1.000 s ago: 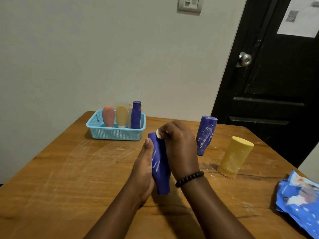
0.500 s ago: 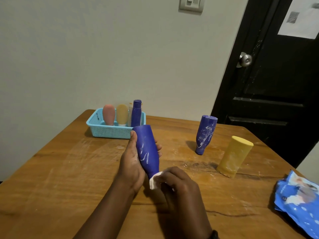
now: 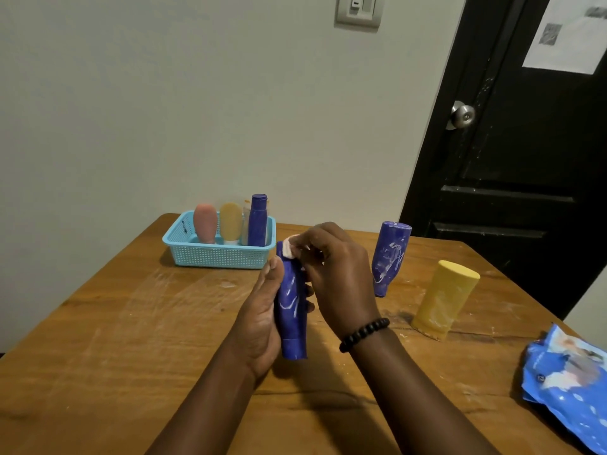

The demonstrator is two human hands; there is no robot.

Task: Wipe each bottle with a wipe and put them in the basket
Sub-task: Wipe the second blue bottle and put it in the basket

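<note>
We see the left hand (image 3: 262, 310) curled round a blue bottle (image 3: 290, 310), gripping it above the table (image 3: 131, 339), cap end down, thumb laid along its near side. White smears streak the bottle's body. The right hand (image 3: 335, 274) pinches a small white wipe (image 3: 289, 249) against the bottle's top end, fingers bent over it; a black bead bracelet (image 3: 363, 333) sits on that wrist.

Far left on the table stands a light blue basket (image 3: 216, 256). In it, upright, we count 3 clear items: a pink bottle (image 3: 205, 223), a yellow tube (image 3: 231, 223) and a dark blue bottle (image 3: 258, 221). A pale, clear item stands between the last 2, mostly hidden; we cannot tell what it is.

Right of the hands, 2 bottles stand on their caps: a smeared blue one (image 3: 391, 257), tilted, and nearer to us a yellow bottle (image 3: 443, 300), also leaning. They stand near each other, apart from the basket.

A blue wipes pack (image 3: 568, 385) lies at the table's right edge. Behind are a grey wall, a light switch (image 3: 359, 9) and a black door (image 3: 525, 159) with a metal knob (image 3: 463, 114) and a paper (image 3: 568, 31) stuck to it.
</note>
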